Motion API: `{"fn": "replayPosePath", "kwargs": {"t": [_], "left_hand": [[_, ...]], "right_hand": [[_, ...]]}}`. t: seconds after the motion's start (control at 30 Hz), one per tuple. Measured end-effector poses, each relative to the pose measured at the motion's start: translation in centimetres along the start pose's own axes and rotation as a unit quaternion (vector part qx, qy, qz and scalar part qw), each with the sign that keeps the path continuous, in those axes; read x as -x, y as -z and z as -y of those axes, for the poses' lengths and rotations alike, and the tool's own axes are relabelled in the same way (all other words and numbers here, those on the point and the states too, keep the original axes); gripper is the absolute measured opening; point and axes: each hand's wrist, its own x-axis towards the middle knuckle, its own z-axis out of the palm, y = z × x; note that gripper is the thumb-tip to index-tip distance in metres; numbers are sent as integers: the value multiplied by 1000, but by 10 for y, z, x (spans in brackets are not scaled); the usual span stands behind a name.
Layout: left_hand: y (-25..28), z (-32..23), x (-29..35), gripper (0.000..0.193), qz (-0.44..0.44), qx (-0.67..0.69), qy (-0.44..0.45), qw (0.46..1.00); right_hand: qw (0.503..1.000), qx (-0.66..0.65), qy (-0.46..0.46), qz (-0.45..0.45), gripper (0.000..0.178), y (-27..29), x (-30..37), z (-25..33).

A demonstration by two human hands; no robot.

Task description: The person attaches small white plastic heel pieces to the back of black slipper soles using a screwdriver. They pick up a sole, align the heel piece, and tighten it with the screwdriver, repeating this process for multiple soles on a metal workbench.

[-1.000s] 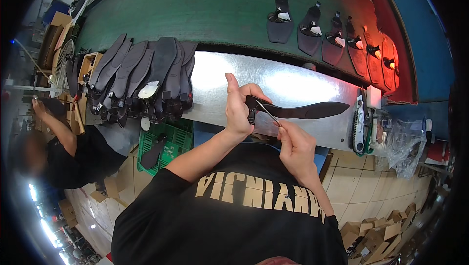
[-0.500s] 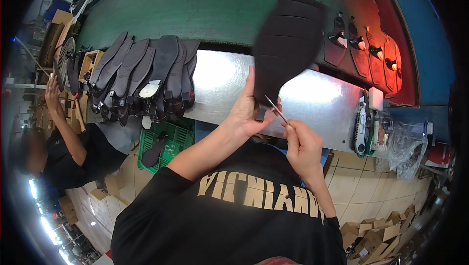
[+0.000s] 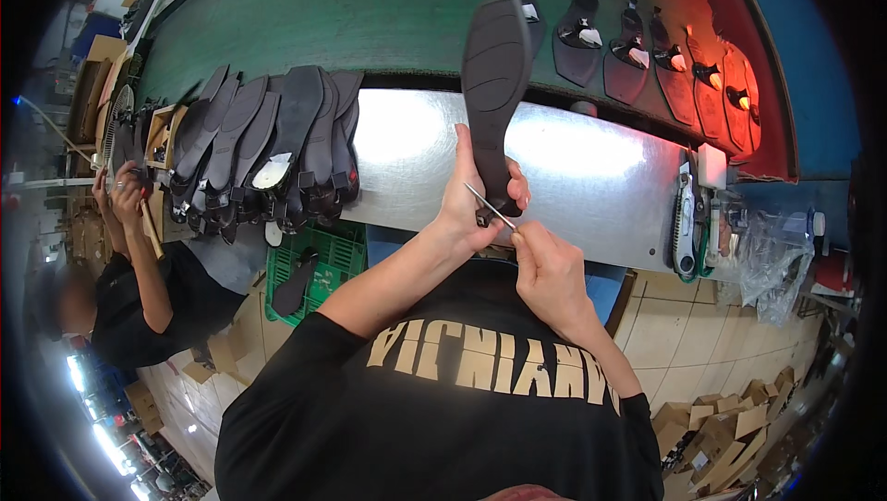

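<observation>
Upright in front of me is a dark brown sandal (image 3: 497,76), its toe end pointing away and its broad, lined sole face turned toward me. My left hand (image 3: 457,213) is closed around its narrow heel end, thumb on the left and fingertips showing on the right. A small dark strap or buckle piece sticks out at that end, over my palm. My right hand (image 3: 552,272) pinches a thin metal rod (image 3: 489,204) that slants up and left across the heel end. Whether its tip touches the sandal, I cannot tell.
Several dark sandals (image 3: 314,122) are piled at left on the metal-topped bench (image 3: 591,196). More stand on the green belt (image 3: 397,30), some under red light. A utility knife (image 3: 685,224) hangs at right. A green crate (image 3: 323,284) sits below; a co-worker (image 3: 157,302) is at left.
The sandal has swung left and turned narrower to my view, uncovering sandals on the belt. The rod has shifted left with my right hand. The co-worker's hands have come together.
</observation>
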Motion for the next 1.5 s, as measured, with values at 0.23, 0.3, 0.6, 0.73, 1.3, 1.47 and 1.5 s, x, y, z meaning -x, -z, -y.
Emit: {"fn": "replayPosePath", "kwargs": {"t": [0.23, 0.3, 0.6, 0.73, 1.3, 1.47, 1.5], "left_hand": [[-5, -7, -13, 78, -94, -73, 10, 993], [-3, -13, -14, 82, -53, -108, 3, 993], [-54, 26, -10, 98, 158, -193, 24, 968], [-52, 25, -26, 79, 216, -351, -26, 911], [-4, -104, -214, 33, -105, -752, -468, 452], [-6, -73, -197, 27, -184, -731, -506, 419], [-9, -76, -197, 26, -169, -690, -524, 470]], "right_hand": [[987, 6, 103, 124, 8, -8, 21, 7], [997, -4, 73, 1, 7, 4, 9, -5], [980, -14, 50, -192, 22, 34, -10, -8], [969, 13, 20, -245, 17, 59, 5, -20], [959, -93, -143, -225, 27, 83, 14, -39], [969, 133, -73, -197, 28, 42, -19, -80], [967, 148, -90, -186, 30, 39, -21, -85]]}}
